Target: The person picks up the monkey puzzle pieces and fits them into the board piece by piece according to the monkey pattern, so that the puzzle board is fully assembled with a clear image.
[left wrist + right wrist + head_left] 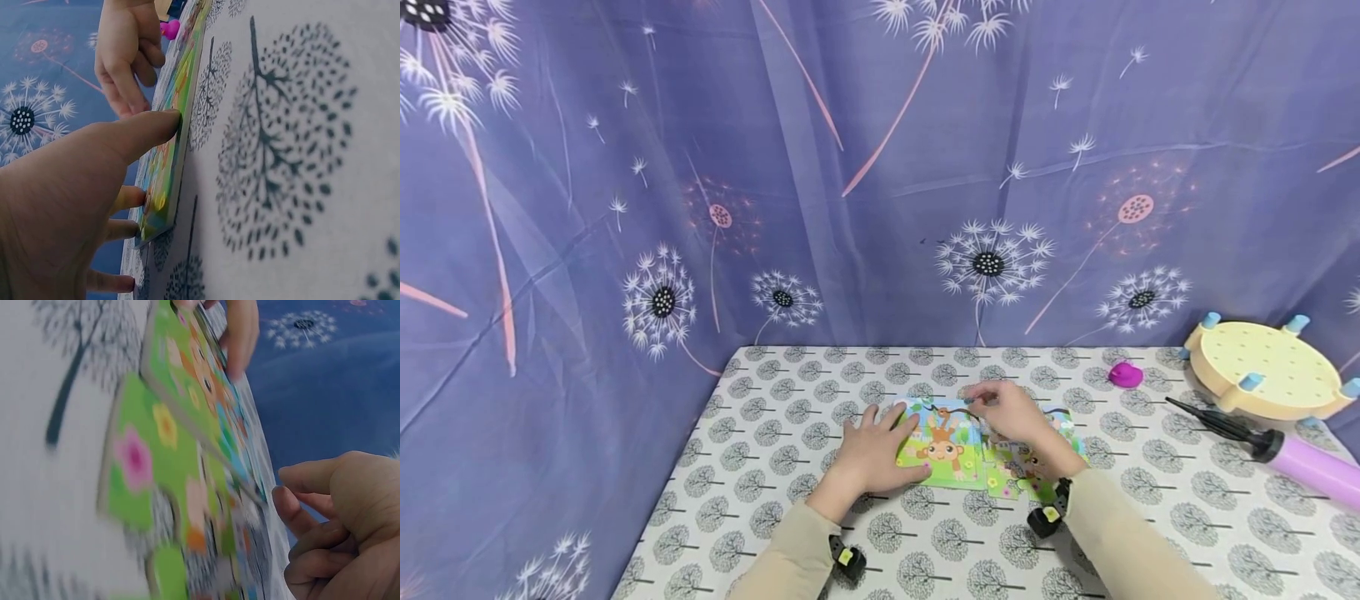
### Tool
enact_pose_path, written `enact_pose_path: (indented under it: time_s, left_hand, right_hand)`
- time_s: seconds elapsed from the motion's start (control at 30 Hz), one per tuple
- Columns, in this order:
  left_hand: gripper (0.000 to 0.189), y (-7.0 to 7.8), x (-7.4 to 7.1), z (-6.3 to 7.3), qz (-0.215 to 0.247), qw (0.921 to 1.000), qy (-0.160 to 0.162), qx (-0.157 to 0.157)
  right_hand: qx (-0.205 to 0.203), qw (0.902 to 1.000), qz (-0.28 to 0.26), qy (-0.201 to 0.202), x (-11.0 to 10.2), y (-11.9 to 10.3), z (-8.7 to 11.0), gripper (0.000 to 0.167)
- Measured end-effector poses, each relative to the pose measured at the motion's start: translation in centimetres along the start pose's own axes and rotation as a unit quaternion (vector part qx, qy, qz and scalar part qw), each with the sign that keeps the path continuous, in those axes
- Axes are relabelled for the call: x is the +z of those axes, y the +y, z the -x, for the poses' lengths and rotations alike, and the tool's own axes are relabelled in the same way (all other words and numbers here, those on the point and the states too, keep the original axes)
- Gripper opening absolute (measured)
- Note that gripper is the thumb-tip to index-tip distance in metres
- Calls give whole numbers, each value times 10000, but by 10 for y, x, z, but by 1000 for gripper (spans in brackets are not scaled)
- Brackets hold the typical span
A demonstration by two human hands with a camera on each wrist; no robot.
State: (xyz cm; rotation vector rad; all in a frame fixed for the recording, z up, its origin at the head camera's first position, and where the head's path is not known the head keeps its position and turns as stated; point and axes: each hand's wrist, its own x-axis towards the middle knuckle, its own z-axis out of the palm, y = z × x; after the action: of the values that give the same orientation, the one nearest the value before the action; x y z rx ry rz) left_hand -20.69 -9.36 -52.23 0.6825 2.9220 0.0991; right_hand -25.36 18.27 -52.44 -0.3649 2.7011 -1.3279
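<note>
Our left hand (874,454): fingers spread, touching monkey board (942,454) | right hand (1011,414): fingers curled, hold unclear | likely assembling; next, we'd align puzzle pieces (1002,483)

Your left hand (876,454) hides part of the left edge of the board (943,451). Your right hand (1011,414) covers some of the pieces (1002,483) beneath it, which blur in its wrist view; whether its fingertips pinch anything, you cannot tell. Farther right of it, the pump (1315,471) runs off the head view; the bottom edge crops your sleeves (797,550).
</note>
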Motion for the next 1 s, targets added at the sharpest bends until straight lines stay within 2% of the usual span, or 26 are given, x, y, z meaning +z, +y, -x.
enact_pose_path:
  time_s: [0.2,0.43,0.63,0.87,1.0]
  left_hand:
    - [90,4,-3,0,-125,9999,3,10]
    - [87,8,-4,0,-227,9997,-26,36]
    - [90,10,-1,-2,-348,9986,-84,396]
    - [93,14,3,-3,-301,9985,-111,448]
    - [91,17,2,-2,-284,9983,-51,513]
  right_hand:
    - [-77,9990,289,322,-26,18,15,27]
    - [232,9984,258,457,-58,36,37,31]
    - [216,9963,594,586,-83,60,55,32]
    - [602,9959,523,420,-92,74,68,45]
    - [632,9958,568,342,-92,75,67,56]
